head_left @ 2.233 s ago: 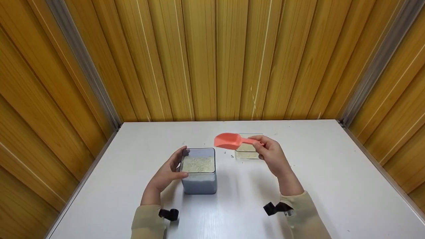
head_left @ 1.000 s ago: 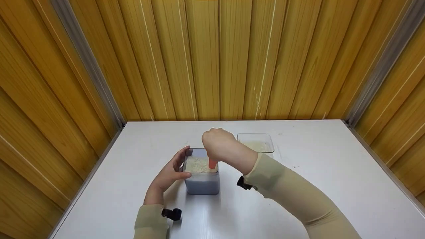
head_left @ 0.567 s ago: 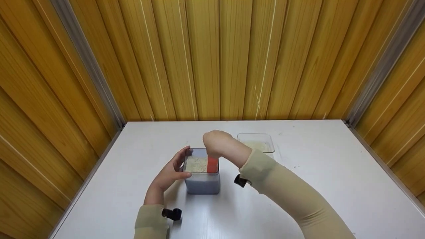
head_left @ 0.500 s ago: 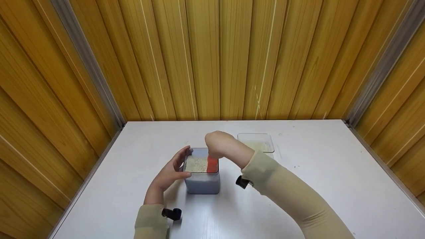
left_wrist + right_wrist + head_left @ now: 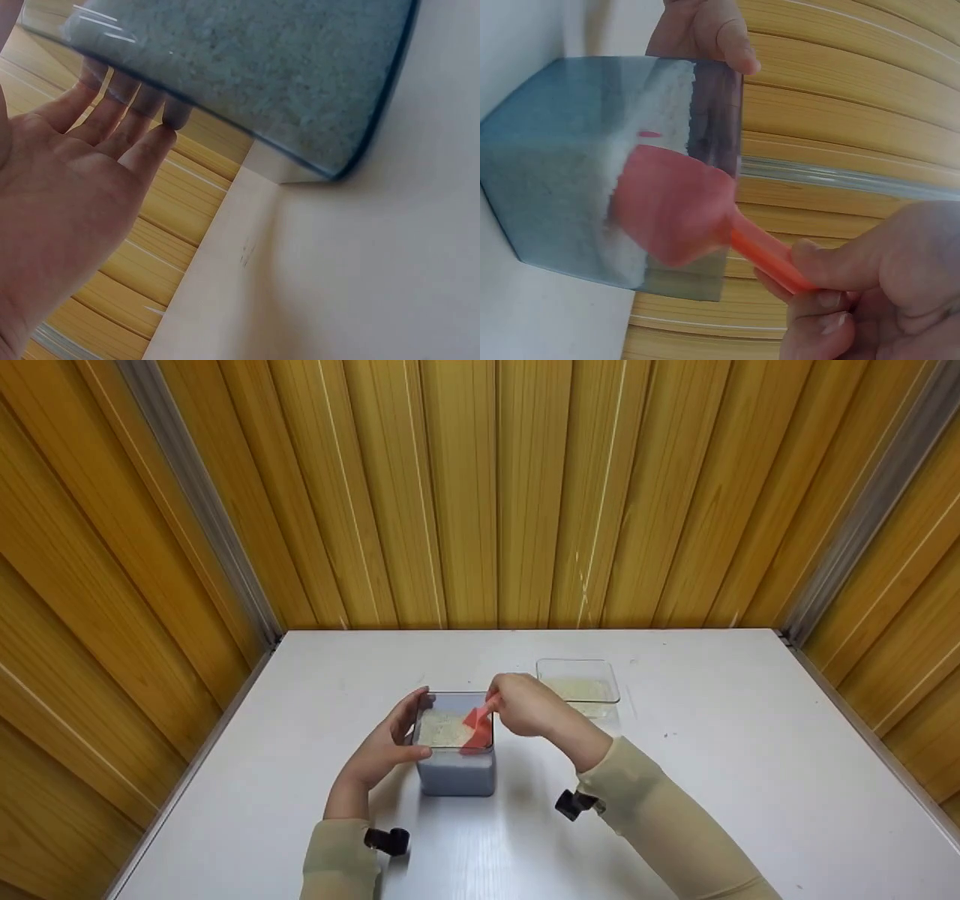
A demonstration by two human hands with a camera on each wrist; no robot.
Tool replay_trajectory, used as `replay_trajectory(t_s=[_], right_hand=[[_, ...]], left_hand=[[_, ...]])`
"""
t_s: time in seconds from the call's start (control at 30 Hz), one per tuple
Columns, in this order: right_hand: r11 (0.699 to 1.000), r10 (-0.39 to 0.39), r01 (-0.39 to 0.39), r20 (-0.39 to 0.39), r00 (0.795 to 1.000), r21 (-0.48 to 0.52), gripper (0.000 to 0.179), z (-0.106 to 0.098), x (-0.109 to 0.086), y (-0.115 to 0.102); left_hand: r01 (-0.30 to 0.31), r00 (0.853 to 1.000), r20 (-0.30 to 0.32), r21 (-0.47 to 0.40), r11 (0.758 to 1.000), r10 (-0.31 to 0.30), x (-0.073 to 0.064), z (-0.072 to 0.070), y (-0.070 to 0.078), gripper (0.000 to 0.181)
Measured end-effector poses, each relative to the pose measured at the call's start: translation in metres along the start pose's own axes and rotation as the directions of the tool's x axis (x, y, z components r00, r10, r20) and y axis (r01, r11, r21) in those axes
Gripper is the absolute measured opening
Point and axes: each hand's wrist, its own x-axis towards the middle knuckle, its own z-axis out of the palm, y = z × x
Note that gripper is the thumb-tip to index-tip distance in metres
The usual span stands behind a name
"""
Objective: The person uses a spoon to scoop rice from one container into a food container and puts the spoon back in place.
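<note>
A clear blue-tinted square container (image 5: 456, 778) stands on the table, largely filled with pale grains (image 5: 441, 730) that look like rice. My left hand (image 5: 377, 750) grips its left side, thumb at the near rim and fingers at the back. Inside, along the right wall, the pink scoop (image 5: 475, 738) has its bowl tilted down in the grains. My right hand (image 5: 534, 709) pinches the scoop's handle just above the right rim. Through the container wall, the right wrist view shows the scoop's bowl (image 5: 671, 202) partly sunk in the grains.
A second clear container (image 5: 576, 668) with a shallow layer of pale grains stands behind my right forearm. A few stray specks (image 5: 667, 735) lie on the white table (image 5: 315, 675). Wood-patterned panels (image 5: 525, 510) rise at the back and sides.
Held out over the table at first, the scoop went left into the blue-tinted container. Lately my right hand has turned and shifted rightward, tilting the scoop's handle right. My left hand stays on the container.
</note>
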Motion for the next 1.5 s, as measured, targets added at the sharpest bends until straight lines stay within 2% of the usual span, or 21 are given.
replay_trajectory(t_s=[0.2, 0.43, 0.53, 0.7, 0.9, 1.13, 1.3, 1.5], right_hand=[[0.991, 0.018, -0.009, -0.068, 0.998, 0.133, 0.011, 0.013, -0.009, 0.016], [0.965, 0.013, 0.026, -0.147, 0.989, 0.262, 0.009, 0.026, -0.017, 0.030], [0.953, 0.018, 0.033, -0.165, 0.986, 0.300, 0.010, 0.031, -0.020, 0.033], [0.935, -0.014, 0.090, -0.216, 0.976, 0.344, 0.009, 0.040, -0.021, 0.035], [0.924, -0.032, 0.126, -0.256, 0.966, 0.360, 0.010, 0.050, -0.023, 0.035], [0.914, -0.006, 0.109, -0.255, 0.967, 0.391, 0.014, 0.057, -0.022, 0.030], [0.923, -0.042, 0.125, -0.228, 0.973, 0.364, 0.011, 0.062, -0.022, 0.022], [0.929, 0.006, 0.049, -0.146, 0.989, 0.368, 0.013, 0.058, -0.019, 0.016]], left_hand=[[-0.004, 1.000, -0.002, 0.000, 1.000, 0.004, -0.001, 0.001, 0.002, 0.108], [-0.003, 1.000, 0.000, 0.002, 1.000, 0.003, -0.001, 0.001, 0.001, 0.108], [0.000, 1.000, -0.002, 0.000, 1.000, 0.000, -0.001, 0.000, 0.000, 0.109], [-0.010, 1.000, 0.010, -0.011, 1.000, 0.010, -0.002, -0.001, 0.000, 0.108], [-0.014, 1.000, 0.021, -0.015, 1.000, 0.014, -0.002, -0.001, 0.001, 0.109], [-0.013, 1.000, 0.016, -0.031, 0.999, 0.014, -0.002, -0.001, 0.000, 0.110], [-0.008, 1.000, 0.010, -0.022, 1.000, 0.008, -0.002, -0.001, -0.001, 0.110], [0.001, 1.000, 0.001, -0.026, 1.000, -0.001, -0.003, 0.001, 0.000, 0.110]])
